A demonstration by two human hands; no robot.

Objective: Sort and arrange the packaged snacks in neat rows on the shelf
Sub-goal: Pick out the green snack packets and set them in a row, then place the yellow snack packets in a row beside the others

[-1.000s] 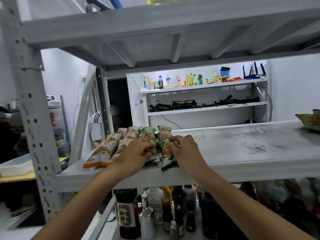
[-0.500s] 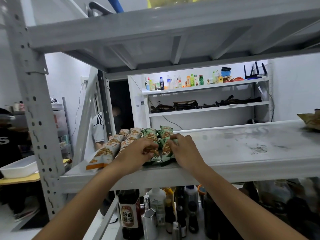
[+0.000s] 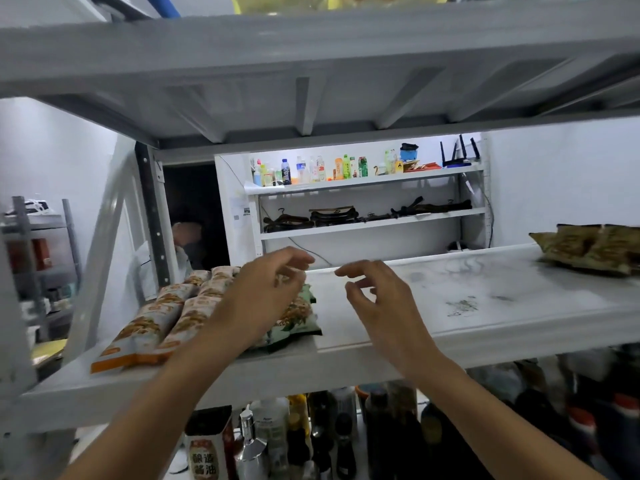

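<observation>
Orange-and-white snack packets (image 3: 152, 323) lie in rows at the left end of the white metal shelf (image 3: 485, 306). Green snack packets (image 3: 299, 317) lie beside them on their right, partly hidden by my left hand (image 3: 263, 299). That hand hovers just above the green packets with loosely curled fingers and holds nothing. My right hand (image 3: 377, 299) floats above bare shelf to the right of the packets, fingers relaxed and empty. A small pile of brownish snack packets (image 3: 588, 247) sits at the shelf's far right.
The shelf above (image 3: 311, 57) hangs low overhead. Bottles of sauce and oil (image 3: 207, 452) crowd the level below. A grey upright post (image 3: 14, 323) stands at the left. Behind are a white wall rack with drink bottles (image 3: 311, 169) and a person (image 3: 183, 237).
Both hands have lifted off the green packets and moved apart, the right one drifting to the right. The green packets now lie flat next to the orange ones.
</observation>
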